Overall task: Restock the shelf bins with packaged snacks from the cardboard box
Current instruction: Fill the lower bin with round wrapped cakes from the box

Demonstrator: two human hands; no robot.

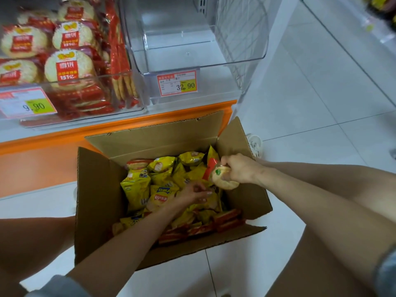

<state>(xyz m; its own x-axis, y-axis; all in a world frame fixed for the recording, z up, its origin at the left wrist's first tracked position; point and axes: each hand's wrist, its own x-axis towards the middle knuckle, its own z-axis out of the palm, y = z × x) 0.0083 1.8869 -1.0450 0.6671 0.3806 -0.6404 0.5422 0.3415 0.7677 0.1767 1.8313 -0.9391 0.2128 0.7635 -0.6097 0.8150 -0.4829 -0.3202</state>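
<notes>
Fingers (225, 162) of the right hand (241, 171) clamp a round rice-cracker packet (224, 181) above the right side of the cardboard box (96, 200). Left hand (194, 192) curls among yellow crisp bags (137, 187) inside; whether it grips one cannot be told. Box stands open on white floor tiles (310, 93), below an orange-edged shelf (64, 136) with clear bins (235, 61), one packed with red cracker packs (72, 37).

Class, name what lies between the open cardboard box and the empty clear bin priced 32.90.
In the head view, the shelf's orange ledge lies between the cardboard box and the empty clear bin, just below the bin's price tag.
</notes>
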